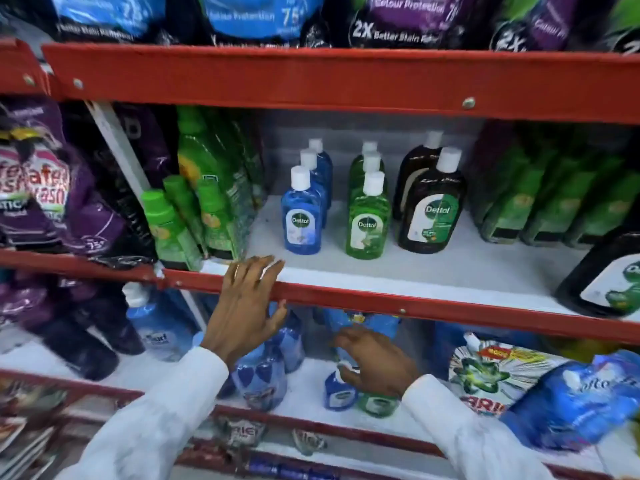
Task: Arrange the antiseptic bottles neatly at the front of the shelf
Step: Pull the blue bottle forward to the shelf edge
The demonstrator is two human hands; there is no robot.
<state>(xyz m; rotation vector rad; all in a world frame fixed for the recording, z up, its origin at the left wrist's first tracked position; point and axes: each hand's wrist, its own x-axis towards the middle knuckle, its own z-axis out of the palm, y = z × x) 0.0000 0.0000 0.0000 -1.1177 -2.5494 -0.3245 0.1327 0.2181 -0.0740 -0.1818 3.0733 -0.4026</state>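
Head view: the left hand (247, 306) lies flat and open against the red front rail (381, 303) of the middle shelf (398, 268), fingers spread and pointing up, their tips just over the rail's top edge onto the white shelf board, thumb hooked under the rail. It holds nothing. The white sleeve (156, 420) runs down and to the left from the wrist.

The right hand (375, 365) is below the rail, reaching into the lower shelf (304, 389). Its fingers are curled loosely over the white cap of a small blue bottle (337, 389), with a small green bottle (375, 405) just beside it under the palm. Motion blur hides whether the fingers actually grip the cap; I cannot tell.

Above the rail, the antiseptic bottles stand upright in three files running back from the front: a blue file (302, 216), a green file (368, 223) and a dark brown file (428, 216). The front bottle of each stands well back from the rail, leaving a bare white strip of shelf between rail and bottles. Open gaps separate the files.

Left of the blue file, green bottles (194, 216) lean close together against the bare space. Right of the brown file stand green packs (554, 202), and a large dark bottle (609, 278) overhangs the rail at the far right.
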